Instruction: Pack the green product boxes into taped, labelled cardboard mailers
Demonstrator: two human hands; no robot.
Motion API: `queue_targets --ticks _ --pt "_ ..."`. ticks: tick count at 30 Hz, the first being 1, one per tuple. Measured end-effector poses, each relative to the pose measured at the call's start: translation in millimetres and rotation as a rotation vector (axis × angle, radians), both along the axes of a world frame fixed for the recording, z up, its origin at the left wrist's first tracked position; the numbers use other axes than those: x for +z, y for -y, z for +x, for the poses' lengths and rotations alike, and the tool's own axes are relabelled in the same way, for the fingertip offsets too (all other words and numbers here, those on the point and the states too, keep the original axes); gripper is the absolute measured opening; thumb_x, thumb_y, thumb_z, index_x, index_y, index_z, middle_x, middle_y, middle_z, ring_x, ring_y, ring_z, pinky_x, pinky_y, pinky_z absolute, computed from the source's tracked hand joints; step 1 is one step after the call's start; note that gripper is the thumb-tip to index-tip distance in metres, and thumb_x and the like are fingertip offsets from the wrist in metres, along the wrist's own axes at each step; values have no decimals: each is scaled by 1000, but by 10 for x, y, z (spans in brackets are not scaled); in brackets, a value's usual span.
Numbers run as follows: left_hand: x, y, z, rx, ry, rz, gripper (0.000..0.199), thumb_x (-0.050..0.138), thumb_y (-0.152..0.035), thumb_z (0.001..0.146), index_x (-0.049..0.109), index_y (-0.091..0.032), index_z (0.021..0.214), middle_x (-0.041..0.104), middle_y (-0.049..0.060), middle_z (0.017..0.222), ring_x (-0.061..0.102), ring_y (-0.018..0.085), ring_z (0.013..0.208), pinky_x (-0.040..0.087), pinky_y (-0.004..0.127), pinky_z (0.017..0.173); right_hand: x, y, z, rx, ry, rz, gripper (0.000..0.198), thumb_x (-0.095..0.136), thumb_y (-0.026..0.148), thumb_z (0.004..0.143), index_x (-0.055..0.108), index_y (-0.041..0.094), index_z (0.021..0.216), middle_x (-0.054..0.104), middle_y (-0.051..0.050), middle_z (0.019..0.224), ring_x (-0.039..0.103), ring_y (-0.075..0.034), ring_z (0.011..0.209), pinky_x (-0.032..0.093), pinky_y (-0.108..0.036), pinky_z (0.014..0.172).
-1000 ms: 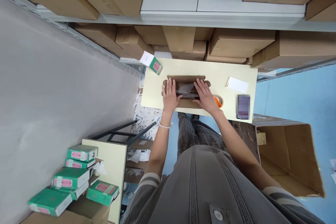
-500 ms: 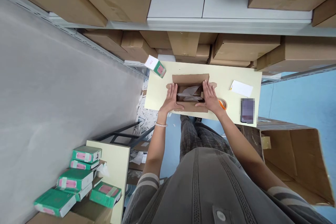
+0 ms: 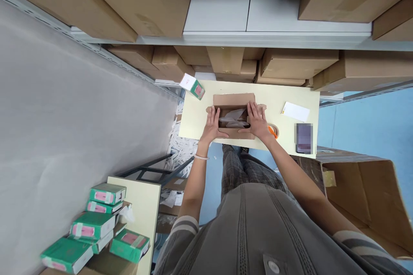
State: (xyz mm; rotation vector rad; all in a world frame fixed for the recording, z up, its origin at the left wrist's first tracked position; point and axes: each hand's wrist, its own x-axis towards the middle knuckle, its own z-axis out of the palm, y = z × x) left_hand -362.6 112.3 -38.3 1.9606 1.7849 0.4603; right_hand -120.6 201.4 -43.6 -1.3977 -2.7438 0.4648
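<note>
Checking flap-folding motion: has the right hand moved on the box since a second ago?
Yes. The right hand has slid from over the middle of the open cardboard box to its right side, toward the orange tape roll; the left hand rests on the opposite side.

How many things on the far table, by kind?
Open carton: 1
Green box: 1
Tape roll: 1
White card: 1
Blurred dark item: 1
Total: 5
Left hand and right hand rest flat on the carton's side flaps.
</note>
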Motion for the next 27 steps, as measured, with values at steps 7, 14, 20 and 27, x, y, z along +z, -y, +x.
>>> queue_targets --ticks 7,14,20,27 --pt "237 73 -8 67 20 -61 130 76 -60 68 -11 -19 155 -7 28 161 -8 36 149 7 60 118 17 14 -11 -9 -8 -14 116 38 80 80 -2 0 155 9 -26 161 9 -36 149 5 -61 117" --pt "477 -205 -572 381 -66 6 119 67 -65 73 -4 -19 156 -7 24 162 -10 38 149 2 63 117 68 38 -32 -31 -18 -17 113 37 78 82 1 -1 155 12 -25 161 11 -36 149 7 -61 117" --pt "619 -924 -1126 561 -114 89 99 67 -65 75 21 -27 155 -3 13 165 -8 39 150 6 63 117 53 38 -37 -43 4 -35 115 42 78 80 -2 2 155 10 -24 161 9 -34 150 8 -59 117" --pt "302 -1288 -1220 604 -33 69 76 66 -48 84 33 -29 150 23 14 159 25 39 145 26 59 115 74 47 -40 -51 15 -50 107 41 71 85 -3 4 156 9 -21 162 7 -33 150 8 -58 118"
